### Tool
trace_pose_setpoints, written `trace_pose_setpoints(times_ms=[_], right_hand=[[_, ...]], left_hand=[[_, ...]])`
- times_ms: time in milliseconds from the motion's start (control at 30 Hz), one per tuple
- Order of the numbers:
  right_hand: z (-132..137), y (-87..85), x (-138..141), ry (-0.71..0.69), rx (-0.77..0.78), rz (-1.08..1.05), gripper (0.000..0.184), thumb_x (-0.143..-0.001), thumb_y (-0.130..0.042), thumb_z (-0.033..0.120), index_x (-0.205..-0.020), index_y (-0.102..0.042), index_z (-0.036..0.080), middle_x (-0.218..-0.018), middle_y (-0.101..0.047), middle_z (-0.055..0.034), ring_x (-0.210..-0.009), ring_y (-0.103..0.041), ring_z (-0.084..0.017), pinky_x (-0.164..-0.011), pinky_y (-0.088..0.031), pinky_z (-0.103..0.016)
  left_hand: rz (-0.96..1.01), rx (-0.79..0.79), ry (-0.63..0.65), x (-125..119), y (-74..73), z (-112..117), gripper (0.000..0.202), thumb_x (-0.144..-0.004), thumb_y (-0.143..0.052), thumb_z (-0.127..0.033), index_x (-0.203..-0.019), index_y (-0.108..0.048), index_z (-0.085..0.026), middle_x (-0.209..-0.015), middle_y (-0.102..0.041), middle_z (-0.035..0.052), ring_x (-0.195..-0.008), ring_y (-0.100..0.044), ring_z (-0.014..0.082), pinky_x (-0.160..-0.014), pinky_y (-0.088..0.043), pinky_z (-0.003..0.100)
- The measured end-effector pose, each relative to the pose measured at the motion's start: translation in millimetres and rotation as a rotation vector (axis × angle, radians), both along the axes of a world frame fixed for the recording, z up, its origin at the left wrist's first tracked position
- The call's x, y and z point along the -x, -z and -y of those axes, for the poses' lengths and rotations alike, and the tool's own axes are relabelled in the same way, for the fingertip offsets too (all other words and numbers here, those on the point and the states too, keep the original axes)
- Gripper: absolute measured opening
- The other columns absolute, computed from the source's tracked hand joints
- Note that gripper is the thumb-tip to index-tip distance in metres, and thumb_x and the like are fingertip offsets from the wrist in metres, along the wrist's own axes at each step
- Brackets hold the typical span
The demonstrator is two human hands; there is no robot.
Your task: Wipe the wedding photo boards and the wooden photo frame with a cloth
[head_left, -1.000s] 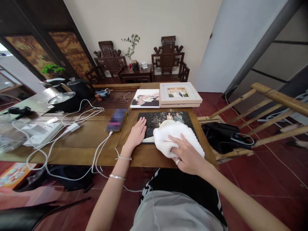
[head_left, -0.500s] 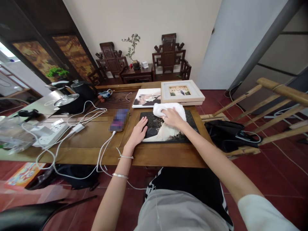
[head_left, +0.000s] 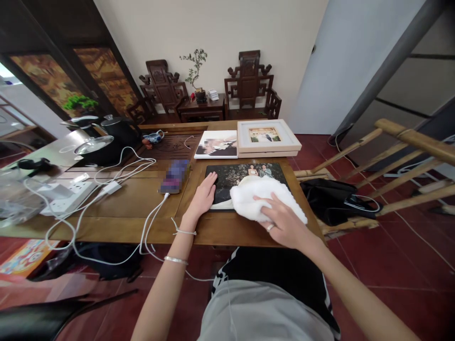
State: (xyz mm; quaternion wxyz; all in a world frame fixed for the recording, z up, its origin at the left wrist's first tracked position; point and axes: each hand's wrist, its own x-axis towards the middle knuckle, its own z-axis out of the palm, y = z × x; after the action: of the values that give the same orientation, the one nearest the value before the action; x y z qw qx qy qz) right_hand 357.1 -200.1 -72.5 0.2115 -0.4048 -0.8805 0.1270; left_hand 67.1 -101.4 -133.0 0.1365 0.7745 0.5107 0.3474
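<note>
A dark photo panel (head_left: 227, 176) showing two people lies flat near the table's front edge. My left hand (head_left: 204, 193) rests on its left edge with fingers stretched out flat. Under my right hand (head_left: 282, 220) is a fluffy white cloth (head_left: 249, 196), gripped and pressed over the panel's lower right part. The cloth hangs past the panel's near edge onto the wood and hides that corner. A ring shows on my right hand.
Behind the panel lie a white-edged photo print (head_left: 216, 144) and a light wooden picture frame (head_left: 268, 136). A phone (head_left: 175, 176) on a white cable is to the left, near a power strip (head_left: 69, 198), kettle (head_left: 119, 132) and pot (head_left: 95, 150). A bamboo chair (head_left: 408, 137) stands right.
My right hand has moved the cloth from the panel's far edge toward me and to the right, uncovering the pictured people. My left hand stays on the left edge.
</note>
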Motion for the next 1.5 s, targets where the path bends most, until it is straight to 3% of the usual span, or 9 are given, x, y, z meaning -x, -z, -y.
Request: trace_pose_setpoints(times_ms=[233,367,500,733,933,1067,1233,1367,1500], right_hand=[[-54.5,0.3,-26.6,0.283,0.026,0.006,0.027,-0.09,-0.043,0.024,-0.101,-0.068,0.022,-0.113,-0.071,-0.0096,-0.113,-0.061,-0.032,-0.111,-0.033,-0.053],[-91.3,-3.5,1.9,0.329,-0.004,0.075,0.03,-0.089,-0.043,0.022,-0.106,-0.068,0.018,-0.116,-0.07,-0.0137,-0.115,-0.059,-0.033,-0.11,-0.029,-0.059],[-109.0,-5.2,49.0,0.251,-0.035,0.123,0.034,-0.088,-0.043,0.019,-0.113,-0.067,0.018,-0.129,-0.064,-0.0168,-0.125,-0.053,-0.034,-0.108,-0.026,-0.065],[-78.2,-6.1,98.3,-0.14,-0.052,0.114,0.032,-0.085,-0.051,0.018,-0.11,-0.07,0.017,-0.131,-0.063,-0.0208,-0.14,-0.041,-0.031,-0.114,-0.018,-0.066],[-31.2,-4.0,61.4,-0.285,-0.01,0.052,0.021,-0.079,-0.056,0.014,-0.094,-0.071,0.017,-0.138,-0.058,-0.0233,-0.139,-0.043,-0.028,-0.117,-0.016,-0.063],[-19.9,2.7,18.9,-0.233,-0.041,0.018,0.019,-0.077,-0.056,0.012,-0.088,-0.068,0.018,-0.142,-0.055,-0.0207,-0.136,-0.047,-0.028,-0.119,-0.019,-0.059],[-36.8,6.7,-15.6,-0.059,-0.087,0.028,0.02,-0.084,-0.052,0.017,-0.094,-0.068,0.02,-0.137,-0.06,-0.0145,-0.129,-0.054,-0.029,-0.117,-0.026,-0.058],[-69.0,5.5,-9.5,0.142,-0.078,0.066,0.025,-0.089,-0.047,0.022,-0.103,-0.068,0.02,-0.126,-0.067,-0.0124,-0.122,-0.057,-0.03,-0.117,-0.025,-0.056],[-107.9,-1.4,28.0,0.285,0.0,0.047,0.031,-0.093,-0.044,0.028,-0.112,-0.068,0.021,-0.121,-0.069,-0.0116,-0.119,-0.058,-0.032,-0.115,-0.025,-0.056]], left_hand=[[-0.002,0.016,0.003,-1.4,-3.2,0.9,0.047,-0.097,-0.034,-0.026,-0.139,-0.053,-0.015,-0.153,-0.046,0.0107,-0.145,-0.036,0.0229,-0.122,-0.027,0.045],[0.008,0.022,-0.01,-2.8,-2.9,1.0,0.047,-0.097,-0.036,-0.025,-0.139,-0.053,-0.017,-0.152,-0.046,0.0101,-0.145,-0.036,0.0231,-0.121,-0.028,0.047],[0.066,-0.023,-0.035,-5.8,-10.2,5.6,0.047,-0.098,-0.037,-0.031,-0.14,-0.052,-0.015,-0.151,-0.047,0.0116,-0.143,-0.041,0.0225,-0.121,-0.029,0.043],[0.368,-0.089,-0.126,-8.2,-29.1,17.8,0.058,-0.103,-0.027,-0.051,-0.142,-0.05,-0.016,-0.148,-0.051,0.0109,-0.14,-0.045,0.0225,-0.118,-0.033,0.04],[0.248,-0.069,-0.107,-10.9,-24.9,16.7,0.06,-0.102,-0.026,-0.051,-0.142,-0.05,-0.013,-0.15,-0.048,0.0123,-0.143,-0.041,0.0232,-0.121,-0.028,0.042],[0.114,-0.038,-0.06,-11.4,-17.3,11.9,0.054,-0.101,-0.033,-0.042,-0.137,-0.054,-0.009,-0.148,-0.049,0.0159,-0.141,-0.042,0.0248,-0.12,-0.03,0.043],[0.043,-0.045,-0.041,-9.6,-10.5,7.4,0.043,-0.096,-0.042,-0.03,-0.131,-0.059,-0.013,-0.145,-0.054,0.014,-0.14,-0.044,0.026,-0.12,-0.032,0.045],[0.024,-0.054,-0.048,-9.7,-8.9,6.6,0.041,-0.095,-0.043,-0.027,-0.129,-0.061,-0.014,-0.145,-0.054,0.0134,-0.139,-0.045,0.0265,-0.119,-0.034,0.047],[0.009,-0.056,-0.052,-10.0,-9.0,6.5,0.041,-0.094,-0.043,-0.027,-0.129,-0.061,-0.013,-0.145,-0.054,0.0138,-0.139,-0.046,0.0264,-0.118,-0.035,0.047]])
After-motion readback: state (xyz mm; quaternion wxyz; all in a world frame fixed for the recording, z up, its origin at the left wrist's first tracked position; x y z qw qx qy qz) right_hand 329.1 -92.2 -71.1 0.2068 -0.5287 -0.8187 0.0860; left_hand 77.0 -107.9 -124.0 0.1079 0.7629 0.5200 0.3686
